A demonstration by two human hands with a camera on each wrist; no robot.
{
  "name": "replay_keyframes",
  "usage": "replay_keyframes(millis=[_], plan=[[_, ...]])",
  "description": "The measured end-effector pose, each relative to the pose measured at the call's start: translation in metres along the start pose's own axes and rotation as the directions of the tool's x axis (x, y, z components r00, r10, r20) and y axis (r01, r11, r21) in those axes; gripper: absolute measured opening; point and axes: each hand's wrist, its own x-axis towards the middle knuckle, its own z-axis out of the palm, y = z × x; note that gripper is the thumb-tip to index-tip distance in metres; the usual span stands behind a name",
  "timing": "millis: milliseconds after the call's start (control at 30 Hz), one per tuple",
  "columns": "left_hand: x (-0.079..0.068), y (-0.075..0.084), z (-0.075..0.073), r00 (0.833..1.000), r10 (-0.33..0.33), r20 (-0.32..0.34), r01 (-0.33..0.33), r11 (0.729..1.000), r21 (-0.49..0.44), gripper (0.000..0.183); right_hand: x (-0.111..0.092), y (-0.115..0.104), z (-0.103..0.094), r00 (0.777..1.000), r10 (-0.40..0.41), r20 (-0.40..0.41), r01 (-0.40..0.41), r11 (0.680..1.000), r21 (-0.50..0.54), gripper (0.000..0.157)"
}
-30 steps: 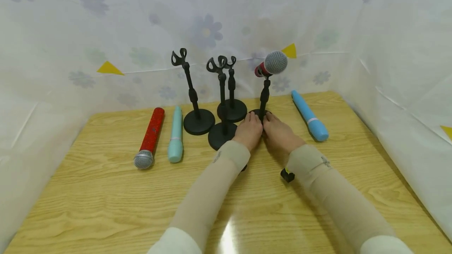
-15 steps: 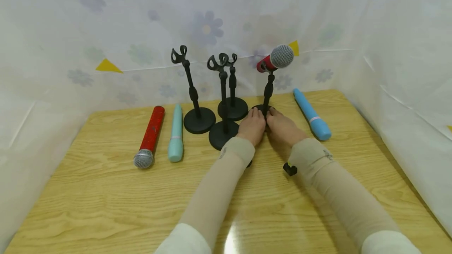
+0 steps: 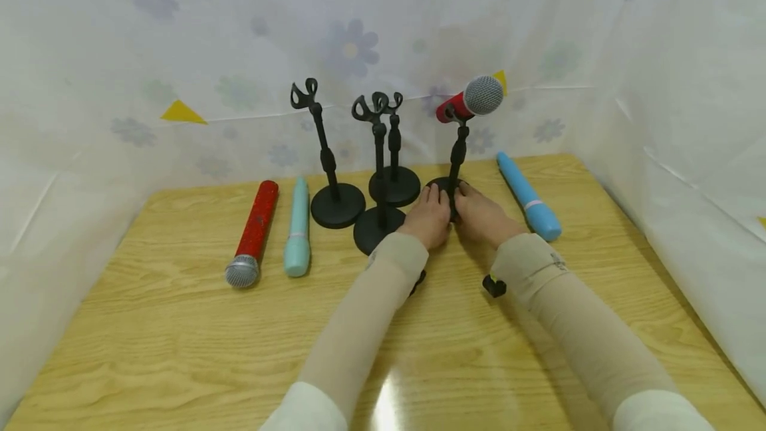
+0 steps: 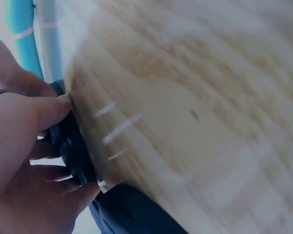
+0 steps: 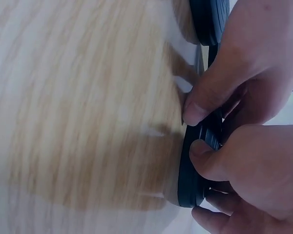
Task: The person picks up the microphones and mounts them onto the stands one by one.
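Stand point(image 3: 457, 155) right of centre in the head frame is what both hands are on; we see it upright, a red microphone point(image 3: 457, 107) in its clip, silver grille toward the upper right. Left hand point(image 3: 427, 221) grips the near left edge of the round black base, thumb on the rim in the left wrist view. Right hand point(image 3: 481, 216) grips the same base from its right side; the right wrist view gives us thumbs of both hands at the rim. Whether the base lies flat on the surface point(image 3: 227, 351) we can't tell.

Front stand point(image 3: 380, 171), clip unfilled, is mid-frame, its base just beside the left hand. Rear stand point(image 3: 402, 188) is right behind it, left stand point(image 3: 328, 161) left of centre; both have bare clips too.

Left of centre we have a glittery red microphone point(image 3: 255, 228) and a teal microphone point(image 3: 298, 238) lying side by side, apart, grille or head end toward the bottom of the frame. Blue microphone point(image 3: 526, 197) lies at right, near the right hand, slanting. Flowered sheet point(image 3: 239, 38) fills the upper frame.
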Motion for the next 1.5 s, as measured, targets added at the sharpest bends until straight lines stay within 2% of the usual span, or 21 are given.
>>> replay_keyframes(millis=[100,200,300,367,433,467,567,667,700,733,767,800,833,867,933,1033,1067,1133,1200,1267,1500], plan=[[-0.006,-0.003,-0.001,0.999,0.035,-0.032,-0.037,0.997,-0.072,0.063,-0.003,0.002,0.003,0.999,-0.017,-0.05,0.019,0.999,0.03,0.054],[-0.016,-0.008,-0.005,0.986,0.104,-0.13,-0.125,0.979,-0.16,0.051,-0.008,0.005,0.005,0.992,-0.036,-0.124,0.046,0.996,0.075,0.048],[-0.03,-0.016,-0.012,0.947,0.173,-0.272,-0.245,0.935,-0.255,0.04,-0.013,0.005,0.005,0.983,-0.027,-0.182,0.048,0.993,0.11,0.04],[-0.04,-0.022,-0.016,0.905,0.197,-0.377,-0.322,0.896,-0.306,0.034,-0.016,0.003,0.004,0.978,-0.013,-0.21,0.04,0.991,0.126,0.034],[-0.052,-0.03,-0.018,0.852,0.197,-0.485,-0.389,0.857,-0.337,0.029,-0.017,0.0,0.004,0.968,-0.01,-0.249,0.048,0.988,0.148,0.029],[-0.057,-0.034,-0.018,0.819,0.186,-0.542,-0.416,0.844,-0.338,0.027,-0.017,-0.002,0.004,0.964,-0.009,-0.264,0.055,0.985,0.166,0.028],[-0.071,-0.048,-0.017,0.696,0.114,-0.709,-0.473,0.816,-0.333,0.021,-0.017,-0.01,0.003,0.953,-0.011,-0.302,0.079,0.973,0.215,0.026],[-0.082,-0.065,-0.013,0.563,-0.015,-0.826,-0.492,0.798,-0.349,0.02,-0.016,-0.021,-0.002,0.947,-0.028,-0.32,0.122,0.953,0.276,0.026],[-0.084,-0.071,-0.01,0.531,-0.067,-0.845,-0.491,0.788,-0.371,0.019,-0.016,-0.024,-0.004,0.946,-0.034,-0.323,0.135,0.945,0.297,0.026],[-0.086,-0.077,-0.007,0.511,-0.119,-0.852,-0.486,0.777,-0.4,0.019,-0.015,-0.027,-0.006,0.945,-0.039,-0.325,0.149,0.936,0.319,0.025],[-0.088,-0.083,-0.004,0.5,-0.167,-0.85,-0.478,0.765,-0.431,0.019,-0.014,-0.031,-0.009,0.94,-0.048,-0.336,0.169,0.925,0.34,0.023],[-0.09,-0.087,-0.001,0.5,-0.211,-0.84,-0.47,0.749,-0.468,0.018,-0.012,-0.035,-0.011,0.938,-0.054,-0.343,0.187,0.911,0.367,0.023],[-0.091,-0.091,0.003,0.516,-0.251,-0.819,-0.454,0.731,-0.51,0.015,-0.011,-0.039,-0.014,0.936,-0.059,-0.347,0.203,0.896,0.394,0.023],[-0.091,-0.094,0.006,0.547,-0.283,-0.788,-0.426,0.715,-0.554,0.013,-0.009,-0.043,-0.017,0.935,-0.06,-0.351,0.215,0.88,0.423,0.023],[-0.09,-0.098,0.013,0.638,-0.321,-0.7,-0.363,0.676,-0.641,0.014,-0.004,-0.053,-0.023,0.932,-0.062,-0.357,0.236,0.852,0.468,0.025],[-0.087,-0.098,0.02,0.775,-0.314,-0.549,-0.257,0.637,-0.727,0.026,0.003,-0.07,-0.032,0.941,-0.057,-0.333,0.245,0.793,0.557,0.034],[-0.086,-0.097,0.021,0.81,-0.3,-0.505,-0.223,0.639,-0.736,0.028,0.005,-0.075,-0.034,0.945,-0.055,-0.323,0.244,0.776,0.582,0.037],[-0.083,-0.096,0.023,0.853,-0.26,-0.453,-0.184,0.662,-0.727,0.026,0.01,-0.085,-0.038,0.95,-0.064,-0.305,0.248,0.745,0.619,0.042],[-0.081,-0.096,0.023,0.872,-0.224,-0.436,-0.166,0.703,-0.692,0.026,0.014,-0.093,-0.04,0.953,-0.079,-0.291,0.258,0.717,0.647,0.042],[-0.08,-0.096,0.023,0.876,-0.197,-0.441,-0.163,0.739,-0.654,0.026,0.017,-0.099,-0.041,0.953,-0.092,-0.287,0.265,0.71,0.652,0.037],[-0.082,-0.098,0.024,0.841,-0.137,-0.523,-0.23,0.785,-0.576,0.025,0.018,-0.105,-0.04,0.939,-0.104,-0.328,0.301,0.71,0.636,0.021]])
